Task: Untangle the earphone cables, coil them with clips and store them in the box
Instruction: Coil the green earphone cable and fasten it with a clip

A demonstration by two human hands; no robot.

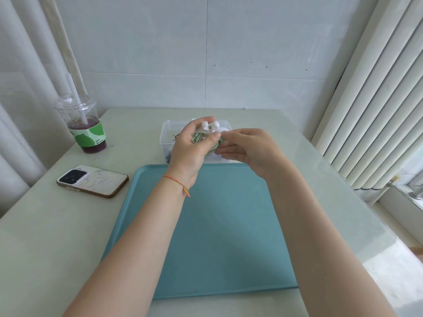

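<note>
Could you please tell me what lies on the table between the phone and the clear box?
In the head view, that stretch of table between the phone and the clear box is bare; only the blue tray's far left corner comes close.

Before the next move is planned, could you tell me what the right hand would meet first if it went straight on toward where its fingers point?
Most likely the green coiled cable in the left hand, which the right hand already seems to touch.

soft daylight enters through the blinds (375, 92) right of the fingers, leaving the scene bright and even. shadows are faint. a pale glare lies on the table (332, 179) just right of the fingers. the fingers look slightly soft, and straight lines bow near the edges.
</note>
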